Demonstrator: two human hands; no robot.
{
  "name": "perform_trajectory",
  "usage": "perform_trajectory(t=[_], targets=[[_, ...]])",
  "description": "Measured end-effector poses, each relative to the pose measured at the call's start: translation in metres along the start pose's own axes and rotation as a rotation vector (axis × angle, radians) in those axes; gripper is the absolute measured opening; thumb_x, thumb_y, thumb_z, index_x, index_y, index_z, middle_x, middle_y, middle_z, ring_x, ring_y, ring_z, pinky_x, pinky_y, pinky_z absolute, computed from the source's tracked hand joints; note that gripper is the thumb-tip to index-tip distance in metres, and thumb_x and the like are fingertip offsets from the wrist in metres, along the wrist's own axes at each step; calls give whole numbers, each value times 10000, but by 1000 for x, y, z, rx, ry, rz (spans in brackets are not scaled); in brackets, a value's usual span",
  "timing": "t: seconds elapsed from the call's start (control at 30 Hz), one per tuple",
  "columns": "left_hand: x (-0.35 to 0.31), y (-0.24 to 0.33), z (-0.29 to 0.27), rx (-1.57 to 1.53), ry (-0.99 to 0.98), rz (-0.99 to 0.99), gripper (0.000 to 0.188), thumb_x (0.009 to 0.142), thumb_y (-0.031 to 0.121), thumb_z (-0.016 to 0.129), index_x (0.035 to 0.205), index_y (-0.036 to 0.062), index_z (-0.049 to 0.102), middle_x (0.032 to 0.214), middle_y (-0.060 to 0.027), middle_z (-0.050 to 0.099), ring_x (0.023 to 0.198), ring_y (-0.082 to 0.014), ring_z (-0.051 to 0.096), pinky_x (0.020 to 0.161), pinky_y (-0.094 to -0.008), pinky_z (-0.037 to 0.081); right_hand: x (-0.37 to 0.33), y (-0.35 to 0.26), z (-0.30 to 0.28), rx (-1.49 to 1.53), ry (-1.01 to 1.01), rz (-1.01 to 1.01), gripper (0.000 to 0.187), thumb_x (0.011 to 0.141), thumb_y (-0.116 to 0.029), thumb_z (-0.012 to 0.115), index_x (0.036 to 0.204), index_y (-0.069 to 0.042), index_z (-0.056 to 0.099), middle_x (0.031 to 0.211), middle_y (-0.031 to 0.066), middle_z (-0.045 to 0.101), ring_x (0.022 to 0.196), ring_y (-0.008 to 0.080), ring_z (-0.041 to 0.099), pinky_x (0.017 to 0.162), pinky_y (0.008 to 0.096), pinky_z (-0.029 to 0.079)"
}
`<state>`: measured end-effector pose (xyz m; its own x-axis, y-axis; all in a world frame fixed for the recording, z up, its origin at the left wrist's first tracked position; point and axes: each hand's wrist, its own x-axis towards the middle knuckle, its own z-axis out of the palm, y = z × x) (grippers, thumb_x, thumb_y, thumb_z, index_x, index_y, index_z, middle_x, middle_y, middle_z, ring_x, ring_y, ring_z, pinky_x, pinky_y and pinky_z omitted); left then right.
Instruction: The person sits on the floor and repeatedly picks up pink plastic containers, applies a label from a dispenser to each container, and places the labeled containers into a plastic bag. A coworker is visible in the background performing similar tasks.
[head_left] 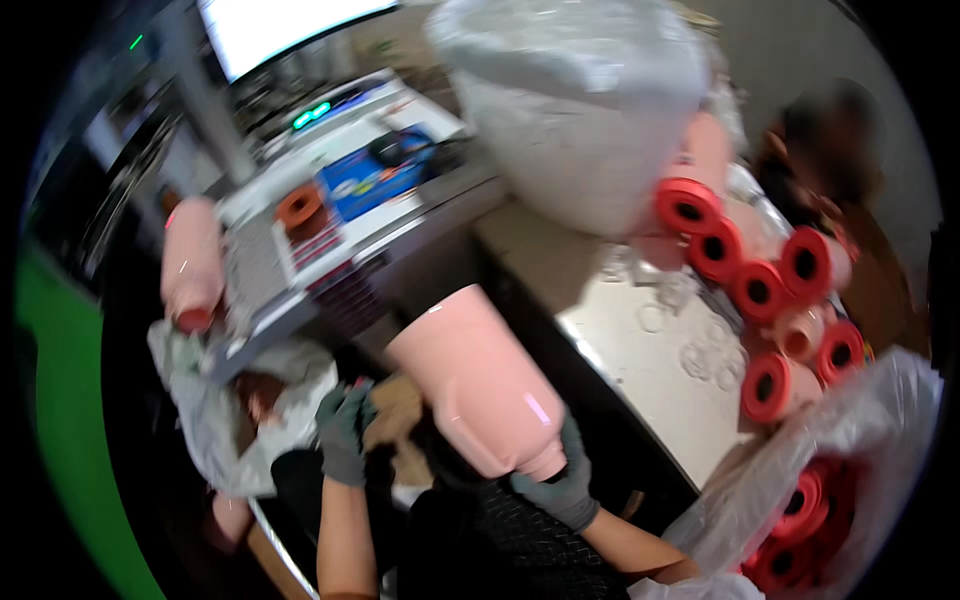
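My right hand (560, 490), in a grey glove, grips a large glossy pink plastic bottle (485, 385) around its narrow neck. The bottle tilts, with its broad end up and to the left and its neck at my palm. To the left of the bottle, my left hand (345, 430), also gloved in grey, is closed and apart from it. A small reddish bit shows by its fingertips; what the hand holds is too blurred to name. Below the left hand's fingers lies a brown piece (395, 410) like cardboard.
Pink cylinders with red ring ends (765, 290) crowd the right-hand table (650, 400), near clear thin rings (710, 355). A clear bag (880, 440) holds more red-ended pieces. A big bag-lined white bin (580, 120) stands behind. Another pink bottle (195, 260) stands left. A person (825, 150) is at far right.
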<state>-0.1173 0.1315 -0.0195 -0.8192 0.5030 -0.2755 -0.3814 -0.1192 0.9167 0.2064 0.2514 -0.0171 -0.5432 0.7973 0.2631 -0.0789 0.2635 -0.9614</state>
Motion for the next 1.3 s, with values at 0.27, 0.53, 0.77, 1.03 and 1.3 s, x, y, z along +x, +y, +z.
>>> perform_trajectory(t=[0.27, 0.53, 0.77, 1.03, 1.3], targets=[[-62, 82, 80, -23, -389, 58, 98, 921, 32, 757, 994, -12, 708, 896, -88, 737, 772, -140, 697, 717, -259, 569, -7, 1, 7, 26, -56, -57, 1183, 748, -199, 956, 1629, 18, 198, 1583, 200, 410, 1387, 289, 511, 1126, 456, 469], [-60, 88, 81, 25, -425, -19, 92, 913, 11, 743, 990, -14, 700, 889, -88, 741, 777, -128, 706, 716, -244, 568, -9, 8, 4, -104, -30, -123, 1138, 745, -215, 923, 1627, 10, 240, 1569, 223, 441, 1338, 316, 571, 1072, 437, 518], [-59, 86, 76, 519, -178, 150, 236, 828, 146, 859, 911, 4, 689, 782, -30, 679, 730, -130, 673, 663, -259, 538, 5, -19, 9, -333, -58, -247, 1091, 727, -149, 873, 1622, 14, 270, 1550, 241, 461, 1298, 310, 603, 1052, 425, 528], [-35, 23, 19, 628, -290, 563, 692, 936, 257, 758, 1489, 21, 414, 1386, -192, 500, 1309, -313, 519, 1142, -445, 414, 14, -21, 9, 17, -53, -6, 1060, 711, -55, 800, 1624, 22, 268, 1566, 191, 447, 1399, 294, 492, 1142, 437, 429], [17, 167, -83, 1624, 429, 1173, 601, 909, 339, 700, 1386, 18, 526, 1391, -179, 583, 1071, -366, 635, 925, -493, 515, 96, -53, 9, 63, 45, -166, 1077, 818, -452, 856, 1574, 97, 322, 1597, 210, 421, 1442, 297, 449, 1194, 442, 360]])
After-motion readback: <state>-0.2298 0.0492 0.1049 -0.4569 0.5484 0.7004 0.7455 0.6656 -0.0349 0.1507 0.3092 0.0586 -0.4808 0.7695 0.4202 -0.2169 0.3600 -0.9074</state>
